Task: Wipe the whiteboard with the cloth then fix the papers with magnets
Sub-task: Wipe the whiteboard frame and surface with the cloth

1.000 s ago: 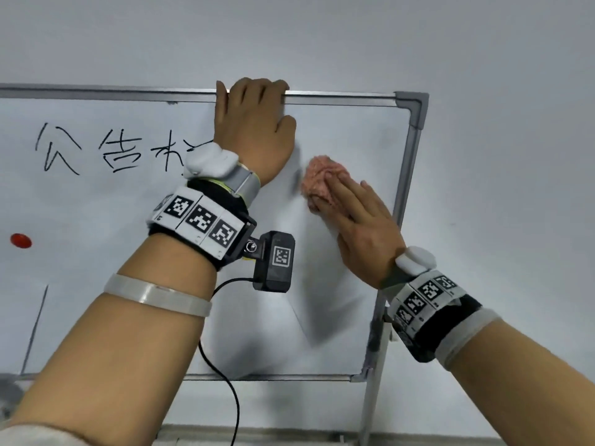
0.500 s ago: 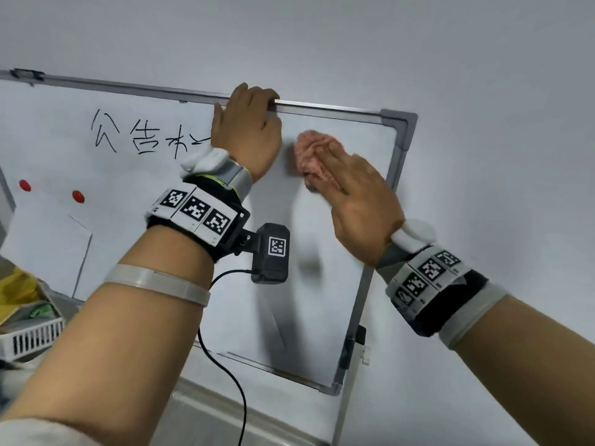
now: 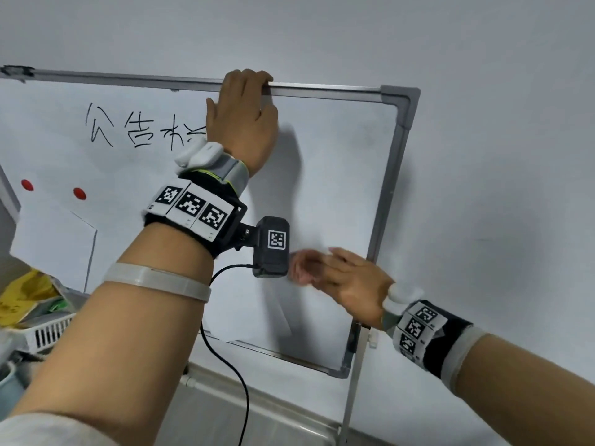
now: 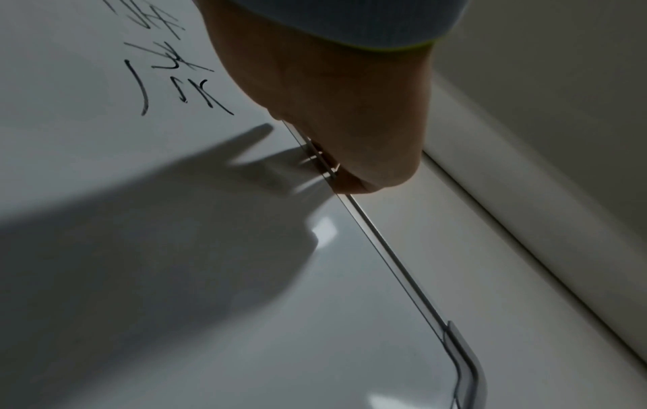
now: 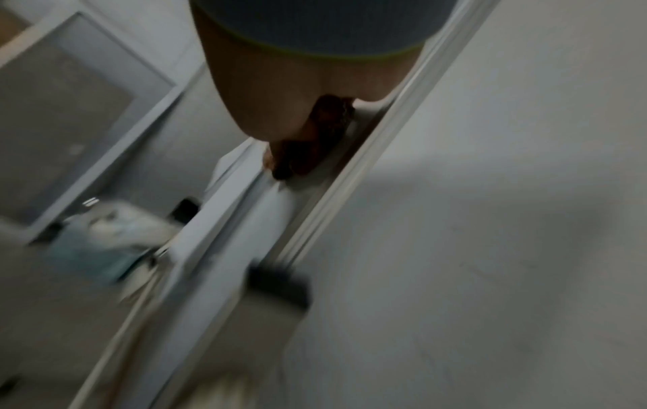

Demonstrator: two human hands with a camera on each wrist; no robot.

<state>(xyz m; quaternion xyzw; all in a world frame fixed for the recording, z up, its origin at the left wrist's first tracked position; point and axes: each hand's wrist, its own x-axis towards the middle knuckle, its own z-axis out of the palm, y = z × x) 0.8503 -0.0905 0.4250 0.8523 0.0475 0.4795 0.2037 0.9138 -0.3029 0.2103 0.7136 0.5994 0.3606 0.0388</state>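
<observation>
The whiteboard [image 3: 338, 175] stands against a grey wall, with black handwriting [image 3: 141, 130] at its upper left. My left hand [image 3: 244, 104] grips the top frame rail, fingers curled over it; the left wrist view shows the hand [image 4: 350, 138] on the rail [image 4: 395, 257]. My right hand [image 3: 347, 278], blurred by motion, presses a pink cloth [image 3: 301, 267] flat against the board's lower right area. The left wrist camera partly hides the cloth. Two red magnets [image 3: 27, 185] [image 3: 79, 193] hold a white paper [image 3: 54, 239] at the board's left.
A white slatted basket [image 3: 48, 329] with a yellow bag [image 3: 29, 294] sits at the lower left. The board's metal stand leg [image 3: 354, 391] runs down at its right edge. A black cable [image 3: 225, 365] hangs from my left wrist.
My right hand has swept the cloth down from the board's upper right to its lower right. The left hand has kept its grip on the top rail.
</observation>
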